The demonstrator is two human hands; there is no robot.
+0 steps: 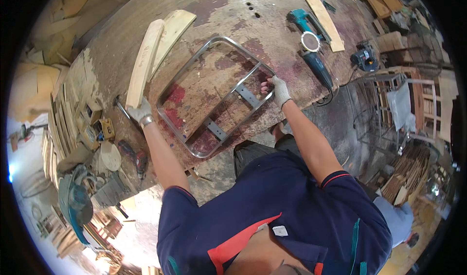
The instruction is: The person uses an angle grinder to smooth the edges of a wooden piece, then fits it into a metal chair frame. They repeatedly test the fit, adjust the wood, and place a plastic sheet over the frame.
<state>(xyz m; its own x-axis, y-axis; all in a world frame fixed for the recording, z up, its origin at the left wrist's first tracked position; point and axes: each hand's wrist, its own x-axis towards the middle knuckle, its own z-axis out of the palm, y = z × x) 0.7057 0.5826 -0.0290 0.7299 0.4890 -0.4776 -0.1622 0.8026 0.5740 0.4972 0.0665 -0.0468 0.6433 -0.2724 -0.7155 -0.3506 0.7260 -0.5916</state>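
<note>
Left gloved hand (139, 111) grasping the near end of a wooden plank (145, 58); right gloved hand (279, 91), fingers curled around a metal frame's (247, 95) right corner.

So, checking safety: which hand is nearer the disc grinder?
Right: the right hand, on the metal frame, is left of the disc grinder; the left hand, gripping a board, is farther left.

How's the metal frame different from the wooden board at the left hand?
The metal frame is shiny grey; the wooden board is pale. The frame has big open gaps, while the board has none. The frame is wide; the board, narrow. Both are held: frame by the right hand, board by the left hand.
</note>
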